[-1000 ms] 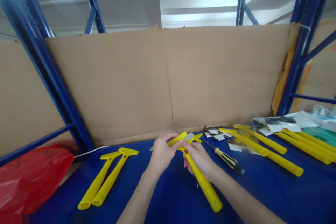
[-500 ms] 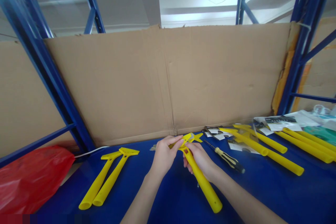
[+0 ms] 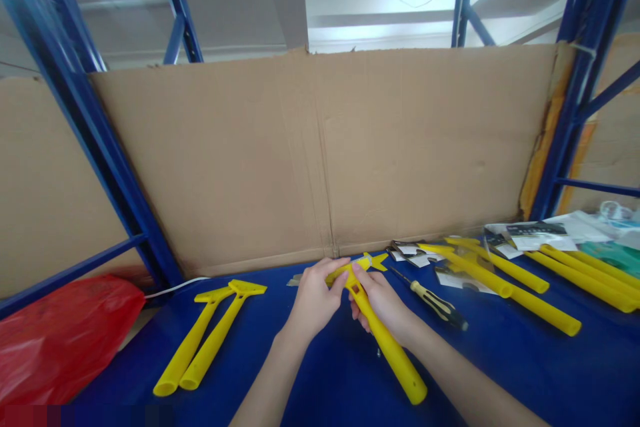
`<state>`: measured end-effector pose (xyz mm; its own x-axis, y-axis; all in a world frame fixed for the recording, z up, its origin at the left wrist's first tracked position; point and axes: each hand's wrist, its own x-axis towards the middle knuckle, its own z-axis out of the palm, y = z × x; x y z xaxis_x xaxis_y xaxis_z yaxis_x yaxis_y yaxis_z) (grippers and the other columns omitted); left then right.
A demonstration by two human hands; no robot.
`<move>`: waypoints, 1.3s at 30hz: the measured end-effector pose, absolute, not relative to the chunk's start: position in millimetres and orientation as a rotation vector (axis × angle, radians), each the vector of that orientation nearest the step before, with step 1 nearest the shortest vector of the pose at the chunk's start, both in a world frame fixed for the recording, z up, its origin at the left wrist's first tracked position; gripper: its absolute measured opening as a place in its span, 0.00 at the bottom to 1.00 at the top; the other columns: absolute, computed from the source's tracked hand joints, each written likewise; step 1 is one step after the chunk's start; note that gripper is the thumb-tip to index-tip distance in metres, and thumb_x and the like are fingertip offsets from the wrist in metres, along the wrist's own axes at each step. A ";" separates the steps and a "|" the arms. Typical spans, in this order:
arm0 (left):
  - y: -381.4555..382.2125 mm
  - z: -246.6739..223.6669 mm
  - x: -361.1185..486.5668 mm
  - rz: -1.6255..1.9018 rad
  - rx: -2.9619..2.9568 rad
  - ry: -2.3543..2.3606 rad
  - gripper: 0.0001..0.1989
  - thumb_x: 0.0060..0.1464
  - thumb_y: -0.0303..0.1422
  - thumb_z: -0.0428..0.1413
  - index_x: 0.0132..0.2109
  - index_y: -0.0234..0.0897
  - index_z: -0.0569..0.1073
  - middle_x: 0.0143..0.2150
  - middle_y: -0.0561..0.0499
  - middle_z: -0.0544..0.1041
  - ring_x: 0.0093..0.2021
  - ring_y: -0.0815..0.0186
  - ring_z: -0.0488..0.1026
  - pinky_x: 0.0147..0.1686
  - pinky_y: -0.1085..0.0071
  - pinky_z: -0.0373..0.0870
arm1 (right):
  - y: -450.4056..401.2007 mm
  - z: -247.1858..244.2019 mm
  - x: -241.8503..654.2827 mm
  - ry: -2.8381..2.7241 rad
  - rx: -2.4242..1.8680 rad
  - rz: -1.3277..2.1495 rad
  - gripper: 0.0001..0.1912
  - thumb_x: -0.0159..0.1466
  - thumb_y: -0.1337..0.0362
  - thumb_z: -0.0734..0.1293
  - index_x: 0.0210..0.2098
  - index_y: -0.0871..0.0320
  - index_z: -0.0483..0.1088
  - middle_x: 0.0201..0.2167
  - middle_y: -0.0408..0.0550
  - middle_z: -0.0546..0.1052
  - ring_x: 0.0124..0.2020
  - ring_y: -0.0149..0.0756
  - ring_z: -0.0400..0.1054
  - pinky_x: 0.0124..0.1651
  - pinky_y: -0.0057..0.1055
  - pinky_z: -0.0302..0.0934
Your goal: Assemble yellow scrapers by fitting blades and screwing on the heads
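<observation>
Between my two hands is a yellow plastic scraper (image 3: pixel 397 353), its T-shaped head at the far end and its round hollow handle slanting down to the right. My left hand (image 3: pixel 316 293) is closed on the left side of the head. My right hand (image 3: pixel 383 303) grips the neck, its thumb pressed on the head. A strip of metal or clear material shows on the head, partly covered by fingers. A screwdriver (image 3: pixel 433 300) with a black and cream handle lies to the right of my right hand. Beside the handle sits a tiny screw-like piece (image 3: pixel 379 352).
Two yellow scrapers (image 3: pixel 220 340) lie on the blue table (image 3: pixel 330 387) at left, near a red plastic bag (image 3: pixel 65 340). At right are several yellow handles (image 3: pixel 540 307) and black-and-white packets (image 3: pixel 413 253). A cardboard wall (image 3: pixel 250 167) and blue rack posts (image 3: pixel 125 180) stand behind.
My right thumb has moved up onto the scraper's head, covering more of it. The view has shifted slightly; the other things lie as before.
</observation>
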<state>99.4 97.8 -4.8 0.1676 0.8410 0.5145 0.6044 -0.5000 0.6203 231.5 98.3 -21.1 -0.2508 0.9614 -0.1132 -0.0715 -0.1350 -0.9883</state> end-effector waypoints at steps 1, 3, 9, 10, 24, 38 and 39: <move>98.2 -3.8 97.5 1.247 2.133 1.372 0.14 0.53 0.30 0.53 0.46 0.36 0.77 0.44 0.46 0.79 0.44 0.62 0.75 0.46 0.68 0.68 | 98.1 -20.6 231.4 -1.273 -1.115 1.519 0.28 0.61 0.42 0.55 0.19 0.59 0.62 0.09 0.41 0.66 0.07 0.25 0.57 0.10 0.21 0.50; 99.1 -2.2 94.4 1.234 2.073 1.352 0.13 0.52 0.31 0.54 0.44 0.35 0.78 0.43 0.45 0.79 0.44 0.60 0.75 0.46 0.67 0.69 | 97.8 -20.1 231.4 -1.291 -1.128 1.506 0.28 0.61 0.43 0.55 0.19 0.59 0.62 0.08 0.41 0.66 0.07 0.25 0.57 0.10 0.21 0.50; 101.8 -0.3 89.1 1.172 1.860 1.319 0.12 0.48 0.33 0.58 0.40 0.34 0.78 0.42 0.45 0.80 0.43 0.58 0.76 0.46 0.66 0.70 | 97.3 -21.8 231.1 -1.301 -1.117 1.548 0.25 0.61 0.46 0.56 0.20 0.59 0.62 0.09 0.41 0.66 0.07 0.26 0.57 0.10 0.22 0.50; 102.4 -0.5 88.2 1.167 1.842 1.318 0.12 0.47 0.33 0.58 0.40 0.33 0.78 0.41 0.45 0.80 0.43 0.58 0.76 0.45 0.66 0.70 | 97.1 -21.8 231.0 -1.307 -1.117 1.548 0.24 0.62 0.47 0.56 0.20 0.59 0.63 0.09 0.41 0.66 0.08 0.26 0.57 0.10 0.21 0.50; 103.1 5.1 69.9 1.050 1.456 1.243 0.14 0.40 0.39 0.61 0.30 0.31 0.77 0.27 0.50 0.77 0.27 0.68 0.69 0.29 0.73 0.61 | 98.5 -22.6 232.9 -1.521 -1.118 1.540 0.22 0.63 0.49 0.56 0.22 0.58 0.61 0.09 0.40 0.66 0.07 0.25 0.57 0.10 0.21 0.49; 105.2 8.6 55.8 0.720 1.842 1.240 0.11 0.46 0.38 0.56 0.30 0.32 0.76 0.25 0.53 0.73 0.26 0.70 0.65 0.28 0.74 0.59 | 98.8 -26.7 234.9 -1.814 -1.216 1.531 0.18 0.65 0.56 0.56 0.22 0.59 0.61 0.10 0.38 0.66 0.08 0.25 0.58 0.10 0.20 0.51; 105.1 8.6 54.6 0.685 1.893 1.261 0.11 0.47 0.37 0.55 0.30 0.32 0.75 0.25 0.53 0.73 0.26 0.70 0.65 0.27 0.74 0.58 | 98.4 -26.4 235.0 -1.824 -1.219 1.540 0.17 0.64 0.57 0.56 0.23 0.59 0.61 0.10 0.38 0.67 0.08 0.24 0.58 0.11 0.20 0.51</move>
<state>54.6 105.1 8.6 0.3720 0.9279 0.0270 0.5283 -0.2355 0.8158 235.0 98.4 -26.4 -0.5031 0.8426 -0.1922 0.3307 -0.0178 -0.9436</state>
